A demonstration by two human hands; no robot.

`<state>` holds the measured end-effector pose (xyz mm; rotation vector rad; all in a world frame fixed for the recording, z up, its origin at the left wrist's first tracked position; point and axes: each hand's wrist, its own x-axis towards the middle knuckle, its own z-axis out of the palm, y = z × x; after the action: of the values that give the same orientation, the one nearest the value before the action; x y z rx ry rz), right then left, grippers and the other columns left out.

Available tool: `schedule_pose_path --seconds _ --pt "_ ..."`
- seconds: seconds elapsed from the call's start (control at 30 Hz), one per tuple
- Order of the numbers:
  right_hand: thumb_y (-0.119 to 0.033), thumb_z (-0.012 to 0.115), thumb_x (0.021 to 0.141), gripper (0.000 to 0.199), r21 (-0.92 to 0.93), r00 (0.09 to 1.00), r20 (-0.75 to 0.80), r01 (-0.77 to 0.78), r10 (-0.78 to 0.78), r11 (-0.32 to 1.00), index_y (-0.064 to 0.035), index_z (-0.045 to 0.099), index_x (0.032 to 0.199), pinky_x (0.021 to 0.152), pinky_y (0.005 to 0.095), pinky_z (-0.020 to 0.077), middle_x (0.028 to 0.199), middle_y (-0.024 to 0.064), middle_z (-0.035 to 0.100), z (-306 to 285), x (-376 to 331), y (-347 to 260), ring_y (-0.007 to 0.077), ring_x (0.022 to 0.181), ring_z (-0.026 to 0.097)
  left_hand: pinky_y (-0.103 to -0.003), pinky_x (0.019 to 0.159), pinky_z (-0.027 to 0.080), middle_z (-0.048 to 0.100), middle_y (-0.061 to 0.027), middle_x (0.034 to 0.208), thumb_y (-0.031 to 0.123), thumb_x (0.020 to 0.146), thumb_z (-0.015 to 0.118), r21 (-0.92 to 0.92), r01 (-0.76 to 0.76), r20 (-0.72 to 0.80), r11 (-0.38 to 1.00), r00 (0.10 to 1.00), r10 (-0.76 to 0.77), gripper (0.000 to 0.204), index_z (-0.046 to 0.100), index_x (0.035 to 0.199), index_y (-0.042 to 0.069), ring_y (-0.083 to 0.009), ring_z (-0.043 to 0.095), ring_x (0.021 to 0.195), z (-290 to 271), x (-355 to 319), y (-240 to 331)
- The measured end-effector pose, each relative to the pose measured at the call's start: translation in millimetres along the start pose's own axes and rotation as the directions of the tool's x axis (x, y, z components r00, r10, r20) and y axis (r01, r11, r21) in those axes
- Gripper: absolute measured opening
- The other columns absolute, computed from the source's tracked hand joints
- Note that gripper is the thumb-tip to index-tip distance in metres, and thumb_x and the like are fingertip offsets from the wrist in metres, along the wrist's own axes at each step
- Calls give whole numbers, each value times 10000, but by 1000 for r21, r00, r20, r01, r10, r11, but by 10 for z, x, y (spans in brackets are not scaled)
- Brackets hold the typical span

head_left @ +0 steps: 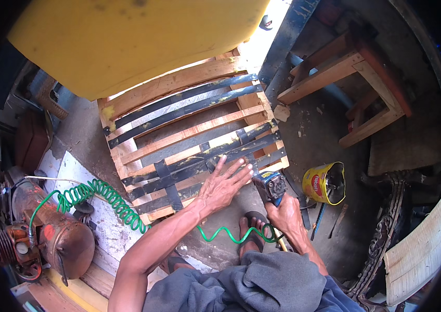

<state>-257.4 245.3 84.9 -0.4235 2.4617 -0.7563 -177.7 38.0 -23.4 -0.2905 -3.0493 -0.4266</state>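
My left hand [224, 185] lies with spread fingers on the near end of a slatted wooden frame [189, 134], touching a black webbing strap [220, 157]. More dark straps run across and along the slats. In my right hand [287, 214] is an air staple gun [271, 183], black and blue, its nose close to the frame's near right corner. My fingers wrap round its handle. A green coiled air hose [231, 238] runs leftward from near the gun's grip, passing below my left forearm. Whether my finger presses the trigger is hidden.
A large yellow foam sheet [142, 44] covers the frame's far end. The hose leads to a rusty air compressor [56, 229] at left. A yellow bucket [312, 184] stands right of the gun. Beyond it are a wooden furniture frame [329, 75] and a carved dark piece [384, 229].
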Motion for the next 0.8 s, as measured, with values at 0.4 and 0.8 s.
schedule_pose_path --seconds 0.4,0.8 --pt "-171 667 826 266 220 962 -125 -212 243 952 71 717 923 619 400 534 684 158 699 -39 -32 211 215 645 689 -490 1039 453 590 -158 1402 339 991 663 -537 400 208 743 916 -342 463 596 1375 90 -256 564 1269 7 -213 605" --pt "-139 669 826 345 208 993 -80 -71 89 975 5 751 1128 750 371 561 858 157 758 -197 -51 59 179 787 707 -303 793 477 703 -36 1065 645 1005 588 -656 142 562 -741 747 -355 608 691 1154 65 -141 620 936 732 445 833"
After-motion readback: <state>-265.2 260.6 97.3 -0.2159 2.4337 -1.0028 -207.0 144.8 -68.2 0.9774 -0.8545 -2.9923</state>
